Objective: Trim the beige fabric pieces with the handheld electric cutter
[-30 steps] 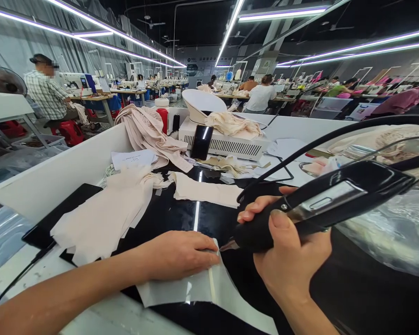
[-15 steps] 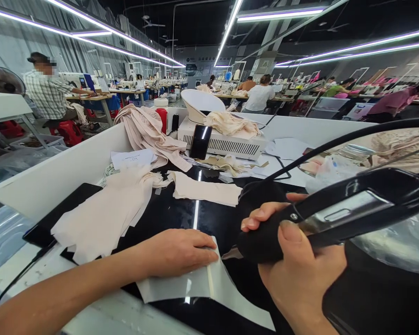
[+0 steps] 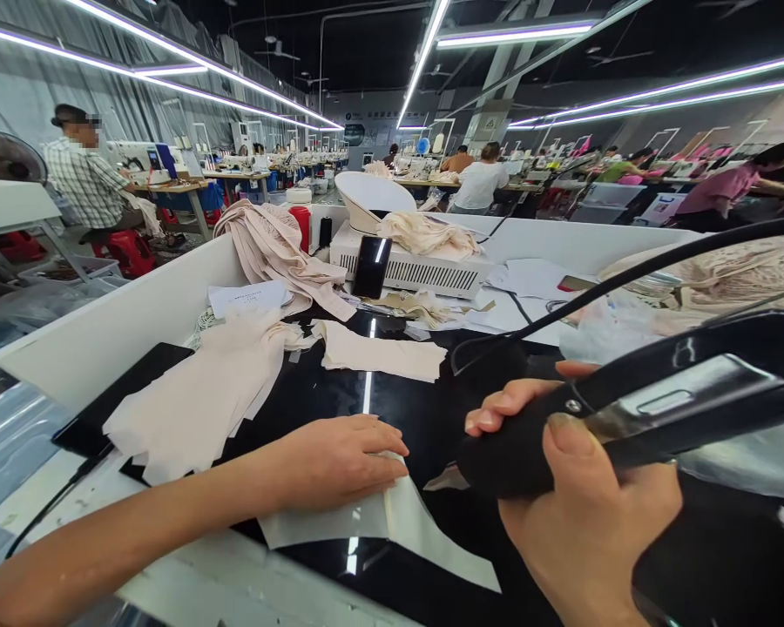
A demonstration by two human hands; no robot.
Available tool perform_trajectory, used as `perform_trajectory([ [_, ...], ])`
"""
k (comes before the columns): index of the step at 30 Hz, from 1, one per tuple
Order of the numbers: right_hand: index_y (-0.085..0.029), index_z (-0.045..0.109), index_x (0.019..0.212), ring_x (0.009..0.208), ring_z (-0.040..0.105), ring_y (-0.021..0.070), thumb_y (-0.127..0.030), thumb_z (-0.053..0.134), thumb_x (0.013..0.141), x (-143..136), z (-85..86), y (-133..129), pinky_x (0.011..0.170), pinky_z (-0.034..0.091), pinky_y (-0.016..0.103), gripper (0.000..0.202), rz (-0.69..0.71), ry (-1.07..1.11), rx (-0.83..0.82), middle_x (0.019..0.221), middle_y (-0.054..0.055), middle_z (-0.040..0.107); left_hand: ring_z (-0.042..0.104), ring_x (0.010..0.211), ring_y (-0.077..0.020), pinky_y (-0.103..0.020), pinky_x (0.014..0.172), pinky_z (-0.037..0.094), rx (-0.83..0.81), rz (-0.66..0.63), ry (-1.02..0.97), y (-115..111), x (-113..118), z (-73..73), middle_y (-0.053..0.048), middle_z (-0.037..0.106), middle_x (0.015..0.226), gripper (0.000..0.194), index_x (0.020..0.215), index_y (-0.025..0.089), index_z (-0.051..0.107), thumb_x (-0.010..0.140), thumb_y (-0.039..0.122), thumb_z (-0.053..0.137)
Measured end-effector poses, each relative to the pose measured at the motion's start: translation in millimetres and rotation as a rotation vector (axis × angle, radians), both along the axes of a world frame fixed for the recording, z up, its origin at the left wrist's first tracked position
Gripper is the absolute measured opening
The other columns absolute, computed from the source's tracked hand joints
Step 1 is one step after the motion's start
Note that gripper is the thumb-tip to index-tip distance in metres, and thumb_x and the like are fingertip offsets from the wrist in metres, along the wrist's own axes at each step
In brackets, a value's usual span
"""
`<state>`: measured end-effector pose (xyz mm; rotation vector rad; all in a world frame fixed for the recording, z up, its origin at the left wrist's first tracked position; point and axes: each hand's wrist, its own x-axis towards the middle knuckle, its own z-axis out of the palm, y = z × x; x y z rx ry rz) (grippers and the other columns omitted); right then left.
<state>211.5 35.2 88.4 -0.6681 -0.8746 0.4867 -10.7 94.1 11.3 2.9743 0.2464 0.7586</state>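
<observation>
A pale, translucent piece (image 3: 424, 531) with a narrow cream strip lies on the glossy black surface (image 3: 405, 418). My left hand (image 3: 340, 461) rests flat on its upper part, palm down, covering some of it. On the right, my right hand (image 3: 588, 488) is wrapped round a black handheld device (image 3: 679, 392) with a silver panel and a black cable. The device's rounded black end points toward the left hand, apart from it. Beyond the hands lies a beige fabric strip (image 3: 379, 353), beside a loose stack of beige fabric pieces (image 3: 202, 392).
A phone (image 3: 371, 267) leans on a vented white box (image 3: 424, 266). Red (image 3: 300, 228) and black thread spools stand beside draped fabric (image 3: 280, 252). A clear plastic bag (image 3: 620, 326) lies at right. Low white walls edge the table; people sit at sewing machines beyond.
My right hand and the device have moved right, away from the pale piece. My left hand stays on the piece. The view has shifted slightly.
</observation>
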Motion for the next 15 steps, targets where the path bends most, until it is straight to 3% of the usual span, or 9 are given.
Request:
perform_trajectory([
  [4, -0.032, 0.088, 0.115, 0.057, 0.076, 0.022, -0.043, 0.114, 0.087, 0.7, -3.4, -1.5, 0.053, 0.07, 0.036, 0.039, -0.014, -0.024, 0.0, 0.078, -0.006, 0.08, 0.091, 0.127, -0.0259, -0.033, 0.118, 0.072, 0.012, -0.04, 0.041, -1.6, 9.4, 6.8, -0.015, 0.093, 0.13, 0.02, 0.132, 0.011, 0.086, 0.133, 0.016, 0.066],
  [8, -0.032, 0.087, 0.116, 0.058, 0.075, 0.0222, -0.05, 0.116, 0.087, -0.8, -8.9, -1.5, 0.055, 0.07, 0.037, 0.044, -0.024, -0.033, -0.008, 0.079, -0.005, 0.08, 0.091, 0.117, -0.0256, -0.033, 0.102, 0.074, 0.013, -0.032, 0.132, -6.3, 8.5, 4.7, -0.01, 0.091, 0.123, 0.014, 0.122, 0.015, 0.084, 0.131, 0.018, 0.074],
  [15, -0.033, 0.085, 0.119, 0.061, 0.073, 0.0213, -0.056, 0.118, 0.089, -3.5, -13.4, -0.9, 0.059, 0.069, 0.036, 0.05, 0.01, -0.034, -0.027, 0.079, -0.006, 0.079, 0.089, 0.121, -0.0232, -0.031, 0.105, 0.073, 0.041, 0.003, 0.101, -16.3, -1.6, -1.7, -0.009, 0.089, 0.133, 0.009, 0.13, 0.016, 0.081, 0.13, 0.014, 0.072],
])
